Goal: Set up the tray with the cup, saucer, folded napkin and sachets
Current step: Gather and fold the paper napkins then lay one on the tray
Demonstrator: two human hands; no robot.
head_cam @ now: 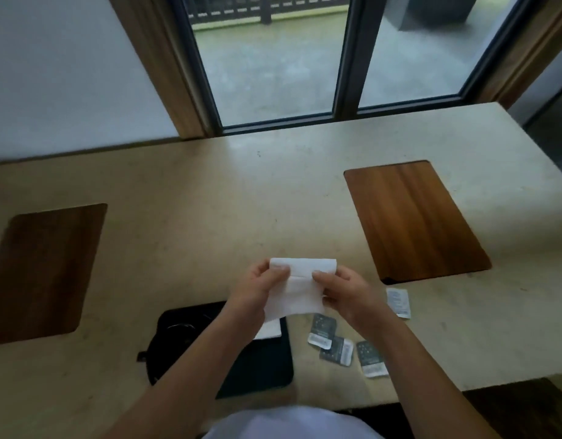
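Note:
A white napkin is held up over the near middle of the beige table, its top edge folded over. My left hand pinches its upper left part and my right hand pinches its upper right part. Below them lies a black tray, partly hidden by my left forearm, with something dark and round on its left side that I cannot make out. Three dark sachets lie on the table right of the tray, and a white sachet lies farther right.
Two brown wooden boards lie flat on the table: one at the left, one at the right. A window with dark frames stands behind the table. The table's near edge runs just in front of my body.

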